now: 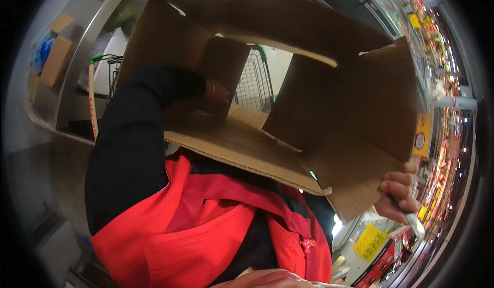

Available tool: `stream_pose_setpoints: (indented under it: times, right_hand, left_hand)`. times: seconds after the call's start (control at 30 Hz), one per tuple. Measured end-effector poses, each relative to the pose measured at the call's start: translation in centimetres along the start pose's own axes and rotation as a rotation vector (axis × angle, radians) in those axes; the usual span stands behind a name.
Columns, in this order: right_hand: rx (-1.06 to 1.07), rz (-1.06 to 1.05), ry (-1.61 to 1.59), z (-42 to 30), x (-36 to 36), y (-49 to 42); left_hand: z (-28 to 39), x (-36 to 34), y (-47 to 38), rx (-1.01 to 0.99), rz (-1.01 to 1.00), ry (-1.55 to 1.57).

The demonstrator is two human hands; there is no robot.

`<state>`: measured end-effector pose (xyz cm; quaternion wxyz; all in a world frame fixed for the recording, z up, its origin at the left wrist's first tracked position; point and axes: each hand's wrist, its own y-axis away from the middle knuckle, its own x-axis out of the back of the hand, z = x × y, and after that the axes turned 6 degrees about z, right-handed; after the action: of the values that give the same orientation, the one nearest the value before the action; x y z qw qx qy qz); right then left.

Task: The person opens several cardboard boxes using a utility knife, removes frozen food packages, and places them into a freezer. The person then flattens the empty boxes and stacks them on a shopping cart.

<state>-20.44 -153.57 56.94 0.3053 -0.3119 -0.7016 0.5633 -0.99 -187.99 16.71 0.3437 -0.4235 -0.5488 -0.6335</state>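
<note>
A large brown cardboard box (pixel 359 106) is tilted in front of my chest, its open side towards me. Through the gap between its far flaps, a wire shopping cart (pixel 252 81) shows. My left hand (pixel 217 93), in a black sleeve, reaches inside the box beside a dark inner flap (pixel 224 62); shadow and blur hide its fingers. At the lower right, my right hand (pixel 399 191) grips a corner flap (pixel 355 191) of the box. A small shiny object (pixel 416 226), too unclear to name, sticks out below that hand.
A steel counter (pixel 77 72) on the left holds cut cardboard (pixel 57 62) and blue plastic (pixel 45 50). The cart's handle (pixel 92 99) stands beside it. Glass-fronted display cases (pixel 380 14) and shelves line the right, with a yellow price sign (pixel 370 241) lower down.
</note>
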Motion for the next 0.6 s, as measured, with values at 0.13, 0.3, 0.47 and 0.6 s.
stream_pose_setpoints:
  times: [0.13, 0.3, 0.47, 0.6]
  right_hand:
    - [0.104, -0.008, 0.123, -2.7, 0.1, -1.4]
    - [0.181, 0.07, 0.187, -3.4, -1.3, -2.1]
    - [0.248, 0.119, 0.152, -1.9, -1.3, -2.4]
    - [0.191, 0.015, 0.129, -1.0, -2.7, -3.2]
  left_hand:
    - [-0.5, -0.9, -1.4, -0.188, -0.067, 0.175]
    - [-1.4, -2.0, -5.9, 0.258, -0.354, -0.126]
    - [-0.7, 4.9, -9.0, 0.293, 0.419, 0.645]
    - [9.4, 15.9, -13.2, -0.332, 0.592, 1.122]
